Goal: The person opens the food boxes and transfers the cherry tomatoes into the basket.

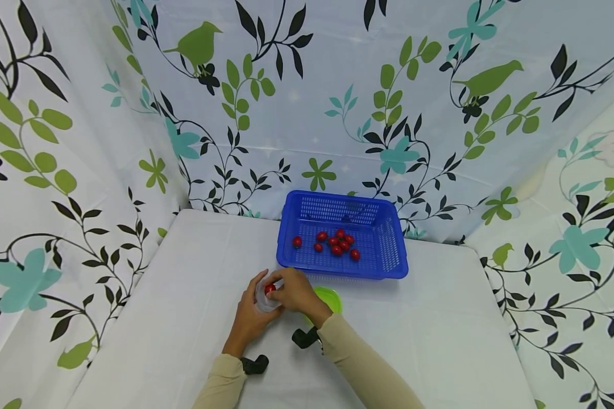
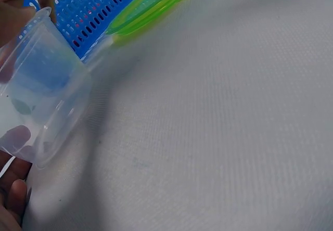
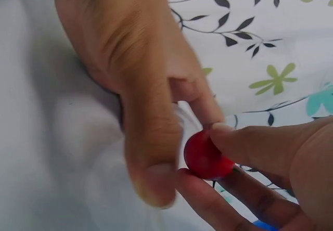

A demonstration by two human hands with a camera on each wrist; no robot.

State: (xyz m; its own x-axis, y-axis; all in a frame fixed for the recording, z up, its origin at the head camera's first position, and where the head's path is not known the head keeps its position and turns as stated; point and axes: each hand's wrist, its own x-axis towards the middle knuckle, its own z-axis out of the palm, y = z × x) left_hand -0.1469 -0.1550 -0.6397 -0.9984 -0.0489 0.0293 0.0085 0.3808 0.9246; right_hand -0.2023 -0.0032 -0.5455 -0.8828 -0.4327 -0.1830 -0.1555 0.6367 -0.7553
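Observation:
My left hand (image 1: 249, 318) grips a clear plastic cup (image 1: 264, 304) just in front of the blue basket. In the left wrist view the cup (image 2: 57, 85) looks tilted, and its wall is see-through. With thumb and fingertips, my right hand (image 1: 298, 294) pinches a red cherry tomato (image 1: 270, 289) at the cup's mouth. The right wrist view shows this tomato (image 3: 205, 157) up close, between the fingers of the right hand (image 3: 276, 153), beside the thumb of the left hand (image 3: 148, 95). Whether the tomato touches the cup is unclear.
A blue perforated basket (image 1: 396, 267) stands at the back of the white table (image 1: 440, 329), with several cherry tomatoes (image 1: 336, 250) on its floor. Partly under my right wrist lies a lime-green round lid (image 1: 332, 296). Patterned curtains (image 1: 297, 153) border the back and sides.

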